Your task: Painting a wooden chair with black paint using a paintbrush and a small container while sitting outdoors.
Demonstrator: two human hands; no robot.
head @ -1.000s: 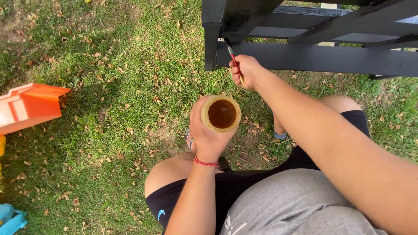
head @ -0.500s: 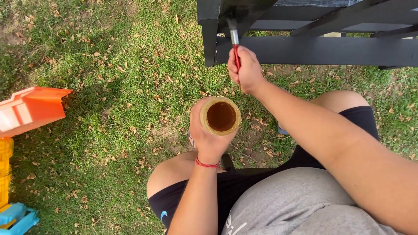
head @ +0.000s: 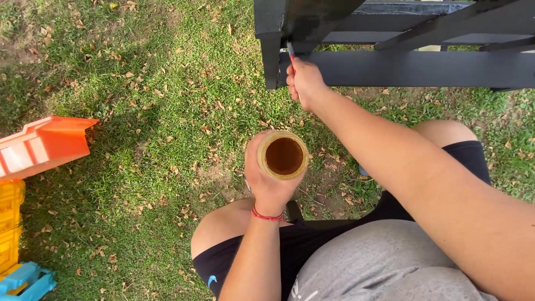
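Head view: orange plastic bin [head: 42, 146] far left on grass [head: 145, 111]. Your left hand [head: 268, 179] wraps round open can [head: 283, 155] of brown liquid, held upright at centre. Your right hand [head: 304, 82] pinches red-handled brush [head: 291, 54], tip against black wooden frame [head: 412, 67].

No signs, labels or screens anywhere that I could see. The closest thing to packaging was the round tan container [head: 283, 155] with dark brown liquid inside, open at the top and plain on the rim. Off at the left edge on the grass sat some plastic bins: orange [head: 43, 146], yellow [head: 10, 223] and blue [head: 25, 281], stacked close together.
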